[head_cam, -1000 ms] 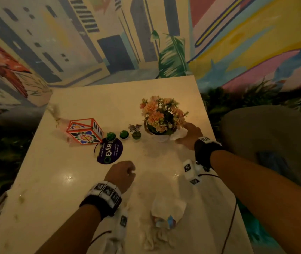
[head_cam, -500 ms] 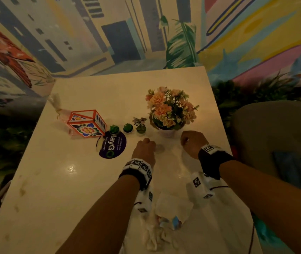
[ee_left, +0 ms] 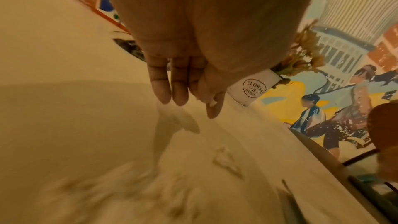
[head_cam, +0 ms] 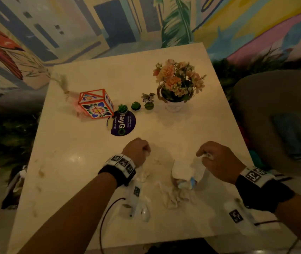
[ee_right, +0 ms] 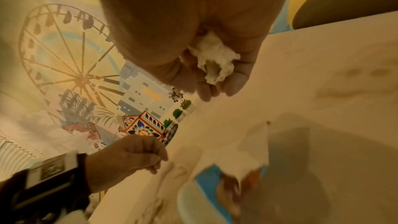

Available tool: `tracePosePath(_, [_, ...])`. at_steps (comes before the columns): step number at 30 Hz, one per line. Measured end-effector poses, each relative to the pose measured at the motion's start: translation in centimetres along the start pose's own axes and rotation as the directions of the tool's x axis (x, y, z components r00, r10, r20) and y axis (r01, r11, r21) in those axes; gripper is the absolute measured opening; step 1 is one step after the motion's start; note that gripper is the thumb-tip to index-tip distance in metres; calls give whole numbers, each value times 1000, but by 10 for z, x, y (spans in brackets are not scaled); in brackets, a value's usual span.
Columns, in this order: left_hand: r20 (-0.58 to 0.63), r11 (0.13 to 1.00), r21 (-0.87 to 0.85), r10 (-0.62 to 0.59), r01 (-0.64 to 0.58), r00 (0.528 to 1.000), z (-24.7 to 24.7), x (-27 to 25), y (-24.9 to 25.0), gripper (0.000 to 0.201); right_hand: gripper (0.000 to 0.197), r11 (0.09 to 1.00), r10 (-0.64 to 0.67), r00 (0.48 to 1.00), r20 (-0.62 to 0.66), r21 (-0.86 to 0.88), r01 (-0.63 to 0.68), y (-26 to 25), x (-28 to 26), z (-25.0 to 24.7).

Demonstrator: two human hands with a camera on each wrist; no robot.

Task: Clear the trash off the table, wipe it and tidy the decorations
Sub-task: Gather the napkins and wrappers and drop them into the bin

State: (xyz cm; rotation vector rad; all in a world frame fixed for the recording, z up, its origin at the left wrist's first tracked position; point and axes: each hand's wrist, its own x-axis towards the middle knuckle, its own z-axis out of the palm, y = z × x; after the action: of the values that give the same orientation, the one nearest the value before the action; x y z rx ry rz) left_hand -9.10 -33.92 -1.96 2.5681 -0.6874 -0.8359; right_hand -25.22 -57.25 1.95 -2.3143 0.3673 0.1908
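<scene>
On the pale table my left hand is curled and pinches a small white tissue scrap between thumb and finger. My right hand grips a crumpled tissue wad in its palm. Between and below the hands lies a trash pile: a flat tissue over a blue wrapper and shredded tissue. Farther back stand a white flower pot, three tiny green plants, a patterned cube box and a round purple sign.
A rounded brown chair stands close to the table's right side. Brown stains mark the table near its left edge. Dark foliage lines the floor by the painted wall on the left.
Both hands have drawn back from the flower pot toward the near trash pile. The white tissue that lay beside the pot is gone from there, and the right hand now holds a wad.
</scene>
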Motion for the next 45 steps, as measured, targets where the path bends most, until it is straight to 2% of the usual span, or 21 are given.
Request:
tracePosePath(1, [6, 1000, -8, 4, -4, 1000, 2, -13, -10, 15, 20, 1000, -5, 1000, -3, -25, 4, -1, -9, 6])
tracePosePath(4, [-10, 1000, 2, 0, 0, 1000, 12, -38, -34, 17, 82, 987, 30, 998, 60, -157, -21, -5, -29, 26])
tracePosePath(6, [-46, 1000, 18, 13, -12, 999, 20, -44, -37, 19, 114, 969, 69, 988, 139, -246, -33, -13, -36, 40])
tracePosePath(9, [-36, 995, 48, 93, -91, 995, 32, -48, -28, 26, 135, 894, 169, 960, 223, -445, -54, -30, -44, 58])
tracePosePath(13, [116, 955, 144, 243, -258, 963, 36, -65, -20, 29, 143, 812, 244, 939, 244, -581, -59, -44, -51, 81])
tracePosePath(17, [311, 851, 374, 259, -369, 914, 29, -92, -28, 103, 135, 810, 261, 939, 226, -581, -85, -42, -47, 99])
tracePosePath(19, [352, 806, 433, 260, -403, 899, 35, -102, -35, 126, 124, 832, 244, 946, 214, -547, -91, -39, -44, 106])
tracePosePath(20, [360, 794, 449, 259, -410, 896, 39, -106, -37, 130, 117, 844, 235, 950, 207, -528, -94, -37, -43, 108])
tracePosePath(22, [349, 796, 448, 263, -407, 899, 49, -108, -39, 124, 97, 872, 210, 957, 199, -482, -91, -34, -40, 110])
tracePosePath(26, [241, 865, 301, 339, -402, 909, 62, -108, -39, 77, 55, 902, 155, 977, 144, -423, -81, -32, -36, 111])
tracePosePath(30, [124, 864, 149, 467, -482, 876, 70, -108, -39, 30, 39, 917, 141, 981, 132, -391, -79, -37, -34, 114])
tracePosePath(33, [30, 853, 126, 506, -506, 862, 81, -103, -40, 11, 34, 920, 135, 983, 123, -385, -78, -41, -32, 116])
tracePosePath(36, [25, 884, 113, 454, -453, 891, 81, -99, -33, 7, 25, 929, 138, 985, 98, -357, -95, -42, -30, 114])
tracePosePath(39, [8, 939, 60, 338, -338, 941, 74, -93, -24, 5, 21, 956, 157, 986, 55, -260, -138, -42, -27, 100])
tracePosePath(42, [-125, 973, -113, 187, -202, 974, 59, -80, -16, 7, 23, 980, 163, 984, -66, -108, -169, -42, -22, 75])
tracePosePath(45, [-168, 968, -176, 148, -177, 975, 46, -60, -4, 17, 21, 977, 210, 957, -200, 76, -198, -38, -22, 48])
